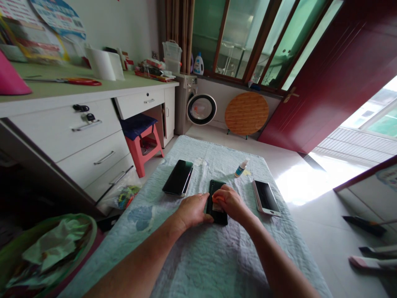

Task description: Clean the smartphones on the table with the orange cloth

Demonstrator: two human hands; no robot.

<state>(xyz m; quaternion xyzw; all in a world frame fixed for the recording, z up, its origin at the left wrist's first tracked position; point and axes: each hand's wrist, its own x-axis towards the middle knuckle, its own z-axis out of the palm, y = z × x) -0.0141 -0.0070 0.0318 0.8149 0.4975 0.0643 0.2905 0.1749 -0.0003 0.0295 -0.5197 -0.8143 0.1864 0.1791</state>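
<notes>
A dark phone (216,188) lies in the middle of a pale green quilted cloth (198,256). My left hand (192,210) grips the phone's left edge and holds it flat. With closed fingers, my right hand (231,203) presses a small orange cloth (216,199) onto the phone's face. A second black phone (178,177) lies to the left, apart from my hands. A white-rimmed phone (266,197) lies to the right. A small spray bottle (241,167) stands just beyond the middle phone.
A white desk with drawers (89,136) runs along the left, with a red stool (141,142) under it. A green bin of crumpled paper (46,252) sits at the near left. A washing machine (194,105) and a round wooden tabletop (246,112) stand at the far wall.
</notes>
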